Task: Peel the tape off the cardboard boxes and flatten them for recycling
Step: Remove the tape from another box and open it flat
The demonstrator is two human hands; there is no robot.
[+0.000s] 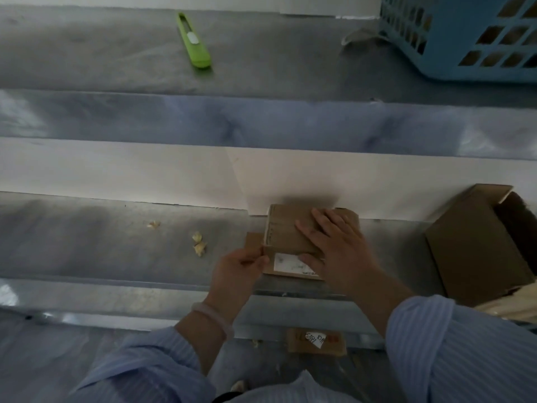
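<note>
Observation, grey steps with white risers, viewed from above the person.

- Small cardboard box (pixel 286 228): sits on the middle step (pixel 87 242), right of centre, its far edge against the white riser (pixel 145 175). It is closed, with the top face up. A white label (pixel 286 263) is on its near face. A brown flap (pixel 253 241) sticks out on its left side.
- Right hand (pixel 334 245): laid flat on the box top, fingers straight and spread, thumb reaching down beside the label. It presses and grips nothing.
- Left hand (pixel 238 267): fingers curled, thumb and fingertips pinching at the near-left corner of the small cardboard box. I cannot tell whether it has tape or the flap edge between them; the spot is blurred. A pale bracelet (pixel 213 317) is on that wrist.
- Both arms are in light blue striped sleeves (pixel 453 353).
- Crumpled yellowish scraps (pixel 199 242): on the same step, left of the box and apart from it; one more lies further left.
- Open cardboard box (pixel 470 251): same step, far right, tilted, opening facing right.
- Green utility knife (pixel 193 40): on the far step, left of centre, well apart from both hands.
- Blue plastic basket (pixel 453 53): far right corner, on the far step.
- Flat cardboard piece (pixel 315 341) with a handwritten label: on the near lower level, between the arms.
</note>
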